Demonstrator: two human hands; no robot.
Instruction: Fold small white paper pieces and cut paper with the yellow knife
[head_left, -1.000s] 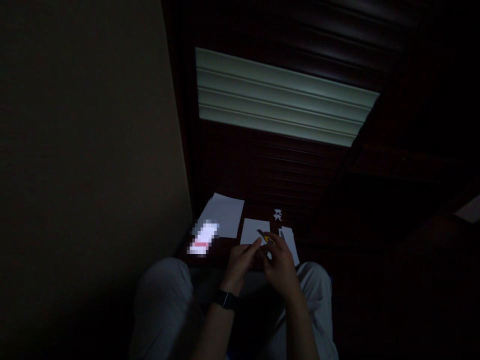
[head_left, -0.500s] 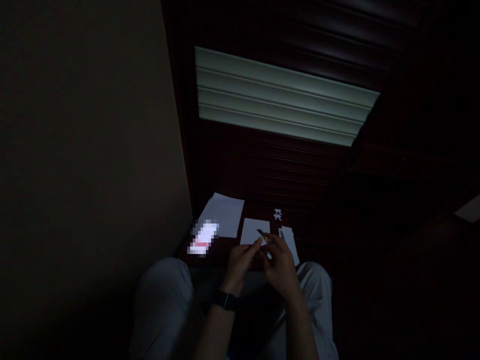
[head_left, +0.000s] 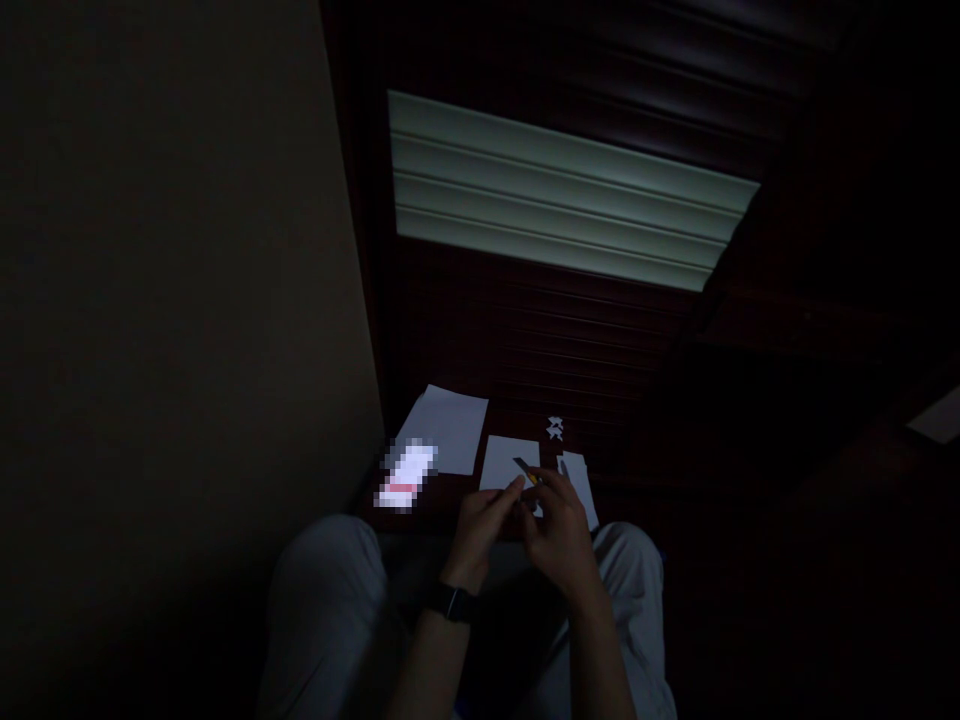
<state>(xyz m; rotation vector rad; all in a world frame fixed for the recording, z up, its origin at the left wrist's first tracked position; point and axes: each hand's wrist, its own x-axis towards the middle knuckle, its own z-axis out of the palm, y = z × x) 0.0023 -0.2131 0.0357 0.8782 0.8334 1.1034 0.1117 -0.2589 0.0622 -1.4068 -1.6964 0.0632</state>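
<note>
The scene is very dark. My left hand (head_left: 480, 530), with a black watch (head_left: 450, 601) on its wrist, and my right hand (head_left: 559, 530) meet over the near edge of a dark wooden table (head_left: 637, 440). Both have their fingers curled together around a small utility knife (head_left: 525, 470) with a yellow body, its tip pointing up and left over a small white paper (head_left: 508, 460). Which fingers grip the knife is hard to make out. My light trousers (head_left: 330, 590) show below.
A larger white sheet (head_left: 450, 425) lies at the left, with a blurred bright object (head_left: 406, 476) in front of it. Another white sheet (head_left: 581, 485) lies by my right hand, and small white cut shapes (head_left: 555, 428) sit behind. A beige wall (head_left: 172, 300) stands at the left.
Almost nothing has moved; my right fingers have closed in slightly over the yellow knife body, hiding more of it.
</note>
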